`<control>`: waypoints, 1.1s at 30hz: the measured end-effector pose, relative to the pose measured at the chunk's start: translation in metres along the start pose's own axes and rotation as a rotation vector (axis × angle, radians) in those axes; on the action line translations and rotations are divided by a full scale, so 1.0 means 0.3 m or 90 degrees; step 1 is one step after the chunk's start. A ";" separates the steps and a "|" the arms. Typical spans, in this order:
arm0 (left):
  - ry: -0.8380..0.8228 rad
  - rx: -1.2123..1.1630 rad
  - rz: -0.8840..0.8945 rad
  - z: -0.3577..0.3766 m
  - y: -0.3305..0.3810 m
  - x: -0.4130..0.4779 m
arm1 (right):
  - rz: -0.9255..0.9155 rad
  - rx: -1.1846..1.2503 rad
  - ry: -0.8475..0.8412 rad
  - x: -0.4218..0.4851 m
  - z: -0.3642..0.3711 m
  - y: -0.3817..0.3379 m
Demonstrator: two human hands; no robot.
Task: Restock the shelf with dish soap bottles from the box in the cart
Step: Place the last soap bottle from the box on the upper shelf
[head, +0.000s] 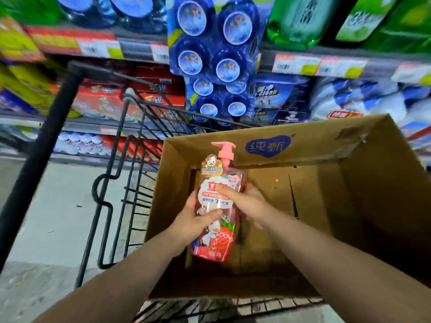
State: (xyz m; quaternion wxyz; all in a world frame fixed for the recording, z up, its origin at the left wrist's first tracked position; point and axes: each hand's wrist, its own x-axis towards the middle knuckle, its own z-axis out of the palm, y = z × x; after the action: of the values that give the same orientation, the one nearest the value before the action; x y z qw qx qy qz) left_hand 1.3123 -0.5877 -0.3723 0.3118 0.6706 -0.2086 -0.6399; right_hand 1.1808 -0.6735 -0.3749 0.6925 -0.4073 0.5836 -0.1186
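A pink dish soap bottle with a pink pump top and a strawberry label is held upright over the open cardboard box. My left hand grips its left side with the thumb across the label. My right hand grips its right side, thumb on the front. The box sits in the black wire cart, and I see no other bottle in the visible part of its inside.
Store shelves run across the back with price tags, blue hanging packs, green bottles above and red and blue packages below. The cart handle slants at the left. Grey floor lies to the left.
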 end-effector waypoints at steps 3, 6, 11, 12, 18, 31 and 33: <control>0.003 -0.003 0.057 -0.011 0.069 -0.066 | -0.041 0.014 -0.003 -0.054 0.009 -0.069; 0.013 0.008 0.107 -0.033 0.133 -0.135 | -0.080 0.020 -0.019 -0.107 0.026 -0.143; 0.042 0.039 0.194 -0.099 0.231 -0.227 | -0.165 0.017 0.002 -0.181 0.093 -0.265; 0.049 0.038 0.220 -0.115 0.252 -0.249 | -0.182 0.012 0.004 -0.197 0.109 -0.292; 0.099 0.028 0.328 -0.255 0.353 -0.402 | -0.305 -0.012 -0.024 -0.344 0.245 -0.456; 0.194 0.036 0.520 -0.976 0.257 -0.913 | -0.468 -0.061 -0.083 -0.719 1.066 -0.582; 0.220 0.046 0.533 -1.082 0.233 -0.988 | -0.482 -0.054 -0.096 -0.769 1.189 -0.587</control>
State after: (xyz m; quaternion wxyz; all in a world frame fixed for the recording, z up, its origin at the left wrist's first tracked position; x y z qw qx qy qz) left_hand 1.6137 -0.3875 -0.1131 0.5504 0.6360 -0.4289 -0.3296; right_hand 1.4913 -0.4868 -0.0917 0.6233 -0.6299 0.3437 -0.3108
